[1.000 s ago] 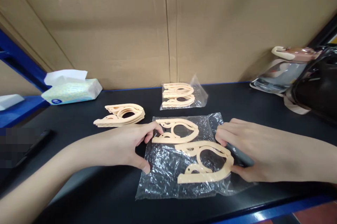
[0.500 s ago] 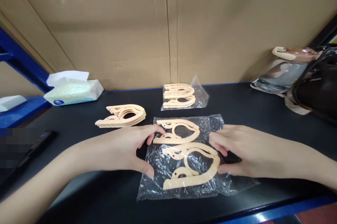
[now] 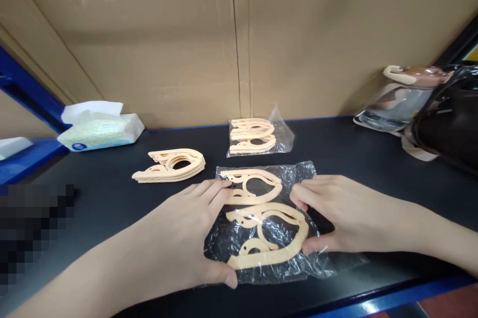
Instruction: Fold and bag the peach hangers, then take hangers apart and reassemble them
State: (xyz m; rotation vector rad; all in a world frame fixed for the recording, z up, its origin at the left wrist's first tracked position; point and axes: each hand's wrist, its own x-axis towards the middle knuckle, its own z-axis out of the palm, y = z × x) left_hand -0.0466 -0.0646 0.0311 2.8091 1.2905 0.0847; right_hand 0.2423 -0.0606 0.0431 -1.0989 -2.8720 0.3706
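Observation:
A clear plastic bag (image 3: 303,170) lies flat on the dark table (image 3: 354,151) with two peach plastic hangers on or in it. The upper hanger (image 3: 263,179) lies across the far half; the lower hanger (image 3: 278,255) curves across the near half. My left hand (image 3: 182,238) lies flat over the bag's left edge, fingers stretched onto the upper hanger's left end and thumb pressed by the lower hanger's near tip. My right hand (image 3: 343,213) is closed around the lower hanger's right curve, thumb under it and fingers on top.
A loose stack of the same hangers (image 3: 172,163) lies at the left. A small bag of packed hangers (image 3: 254,136) sits behind. A tissue pack (image 3: 100,128) is at the far left, bags (image 3: 440,113) at the right, and a cardboard wall (image 3: 239,34) behind.
The lower hanger has slid left, closer to the upper one. My left hand moved forward and flattened over the bag's left edge. My right hand followed the hanger leftward.

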